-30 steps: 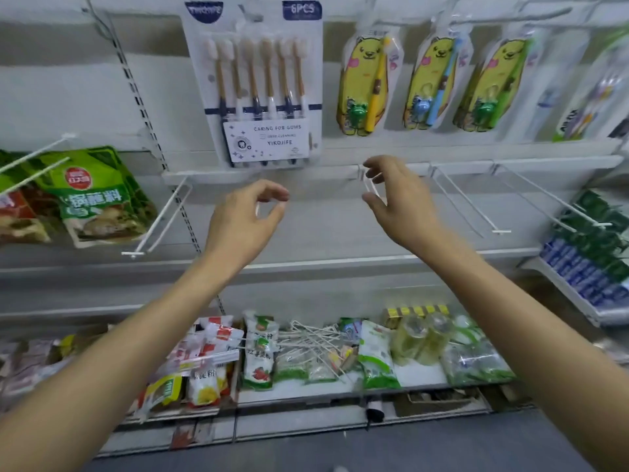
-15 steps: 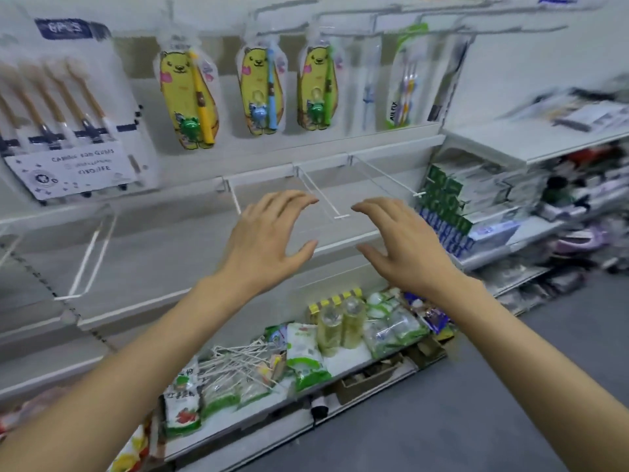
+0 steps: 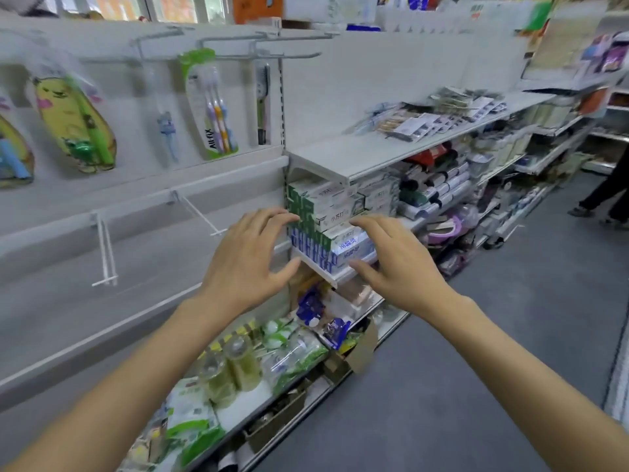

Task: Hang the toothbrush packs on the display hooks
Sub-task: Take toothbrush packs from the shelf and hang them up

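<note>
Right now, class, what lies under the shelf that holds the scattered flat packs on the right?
Under that shelf sit stacked toothpaste boxes, green-and-white above blue. The left hand and right hand, both empty, cover the stack's lower edges.

Five toothbrush packs hang on the upper display hooks: two yellow cartoon packs (image 3: 76, 126), one clear pack with a blue-grey brush (image 3: 166, 131), one green-topped pack (image 3: 211, 107) holding two brushes, and one narrow pack with a dark brush (image 3: 262, 103). Below them two bare white hooks (image 3: 106, 248) stick out from the rail. Two clear bottles (image 3: 228, 369) of yellowish liquid stand on the bottom shelf, and two hands (image 3: 243, 264) are in view.
</note>
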Available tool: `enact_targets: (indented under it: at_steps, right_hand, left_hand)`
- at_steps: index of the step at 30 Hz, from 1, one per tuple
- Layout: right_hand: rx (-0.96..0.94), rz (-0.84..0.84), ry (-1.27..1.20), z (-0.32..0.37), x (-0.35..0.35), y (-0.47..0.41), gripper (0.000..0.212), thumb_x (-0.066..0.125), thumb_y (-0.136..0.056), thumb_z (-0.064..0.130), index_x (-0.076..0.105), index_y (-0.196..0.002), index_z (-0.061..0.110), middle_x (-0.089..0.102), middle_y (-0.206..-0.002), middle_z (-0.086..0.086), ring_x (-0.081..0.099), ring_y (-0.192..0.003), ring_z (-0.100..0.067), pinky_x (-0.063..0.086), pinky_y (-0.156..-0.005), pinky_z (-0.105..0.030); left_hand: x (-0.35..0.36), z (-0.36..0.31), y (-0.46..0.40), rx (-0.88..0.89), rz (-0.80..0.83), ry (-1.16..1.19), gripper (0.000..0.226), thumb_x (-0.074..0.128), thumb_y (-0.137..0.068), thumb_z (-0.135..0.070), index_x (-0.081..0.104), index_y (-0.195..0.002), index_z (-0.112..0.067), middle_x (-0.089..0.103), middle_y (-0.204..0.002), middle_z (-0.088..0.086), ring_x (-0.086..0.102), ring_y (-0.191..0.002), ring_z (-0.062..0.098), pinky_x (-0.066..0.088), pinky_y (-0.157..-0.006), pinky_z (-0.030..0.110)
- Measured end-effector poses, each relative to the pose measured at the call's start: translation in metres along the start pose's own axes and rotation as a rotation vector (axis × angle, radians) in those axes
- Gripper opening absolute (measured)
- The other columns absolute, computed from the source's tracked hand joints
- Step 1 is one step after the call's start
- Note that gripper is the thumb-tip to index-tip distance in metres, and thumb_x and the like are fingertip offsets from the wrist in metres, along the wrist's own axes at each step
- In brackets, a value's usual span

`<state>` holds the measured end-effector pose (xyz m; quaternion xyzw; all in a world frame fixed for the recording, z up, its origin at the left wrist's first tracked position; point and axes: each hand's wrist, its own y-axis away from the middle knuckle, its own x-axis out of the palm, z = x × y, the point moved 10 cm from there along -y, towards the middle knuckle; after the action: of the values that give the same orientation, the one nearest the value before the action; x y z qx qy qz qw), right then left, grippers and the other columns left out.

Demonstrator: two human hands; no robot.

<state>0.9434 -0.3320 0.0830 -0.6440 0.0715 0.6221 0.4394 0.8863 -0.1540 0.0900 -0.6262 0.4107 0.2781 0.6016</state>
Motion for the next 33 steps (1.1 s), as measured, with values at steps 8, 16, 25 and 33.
enact_targets:
  at_steps: [8, 16, 25, 33]
  right_hand:
    - [0.173, -0.030, 0.007, -0.123, -0.025, 0.009, 0.057, 0.067, -0.093, 0.035, 0.044, -0.143, 0.019, 0.050, -0.142, 0.001, 0.045, -0.129, -0.020, 0.041, -0.106, -0.037]
    - [0.259, -0.006, 0.069, -0.226, -0.008, -0.023, 0.057, 0.064, -0.094, 0.040, 0.042, -0.144, 0.021, 0.049, -0.140, 0.005, 0.045, -0.130, -0.017, 0.037, -0.107, -0.032]
    - [0.314, 0.000, 0.078, -0.340, 0.011, -0.116, 0.055, 0.061, -0.096, 0.040, 0.041, -0.144, 0.024, 0.047, -0.142, 0.006, 0.045, -0.129, -0.016, 0.043, -0.103, -0.035]
    - [0.312, -0.013, 0.045, -0.422, 0.038, -0.205, 0.056, 0.058, -0.098, 0.041, 0.040, -0.147, 0.020, 0.046, -0.146, 0.004, 0.042, -0.135, -0.017, 0.041, -0.109, -0.036]
  left_hand:
    - [0.075, -0.065, -0.087, 0.087, 0.039, 0.079, 0.059, 0.066, -0.084, -0.045, 0.047, -0.138, -0.028, 0.049, -0.138, -0.006, 0.044, -0.127, 0.015, 0.038, -0.103, 0.033]
    - [0.160, -0.084, -0.191, 0.156, 0.070, 0.139, 0.055, 0.065, -0.086, -0.041, 0.048, -0.137, -0.027, 0.049, -0.138, -0.005, 0.045, -0.127, 0.016, 0.033, -0.106, 0.029]
    - [0.227, -0.074, -0.332, 0.188, 0.074, 0.198, 0.054, 0.063, -0.089, -0.040, 0.045, -0.138, -0.030, 0.048, -0.139, -0.007, 0.042, -0.129, 0.017, 0.033, -0.107, 0.033]
    - [0.257, -0.039, -0.435, 0.164, 0.073, 0.164, 0.052, 0.063, -0.090, -0.039, 0.046, -0.139, -0.030, 0.047, -0.140, -0.008, 0.043, -0.129, 0.017, 0.034, -0.105, 0.034]
